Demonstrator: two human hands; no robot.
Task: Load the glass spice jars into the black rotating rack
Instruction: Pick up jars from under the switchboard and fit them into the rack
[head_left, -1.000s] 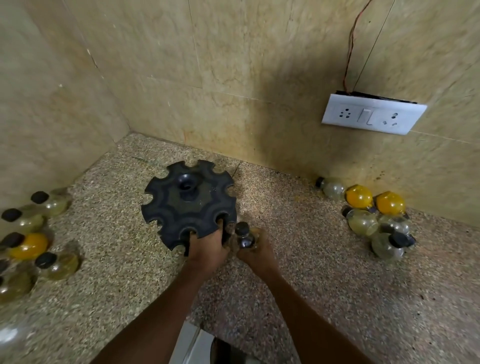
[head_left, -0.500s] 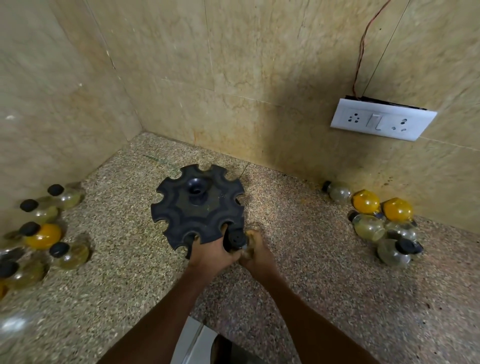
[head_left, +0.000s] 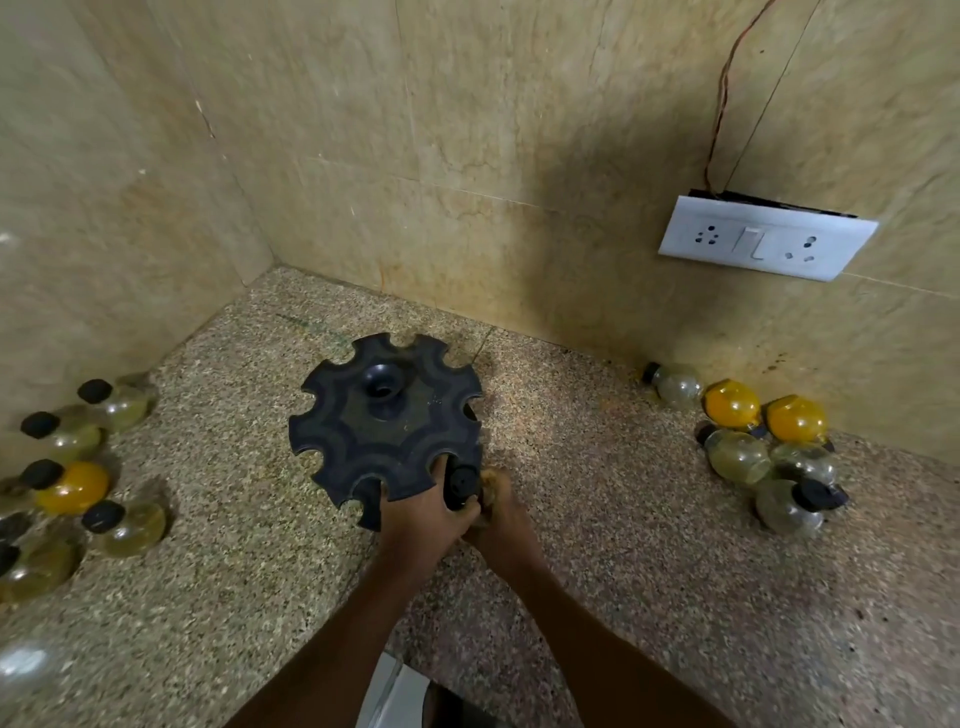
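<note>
Left hand (head_left: 415, 525) grips the near rim of the black rack (head_left: 387, 423), mid-counter. Right hand (head_left: 501, 525) holds a black-capped jar (head_left: 464, 486), fingers curled round it, at the rack's near-right notch.

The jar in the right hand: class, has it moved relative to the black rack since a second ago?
Yes. The jar has gone left, into the notch at the near rim of the black rack. The right hand grips it and the left hand holds the rack.
</note>
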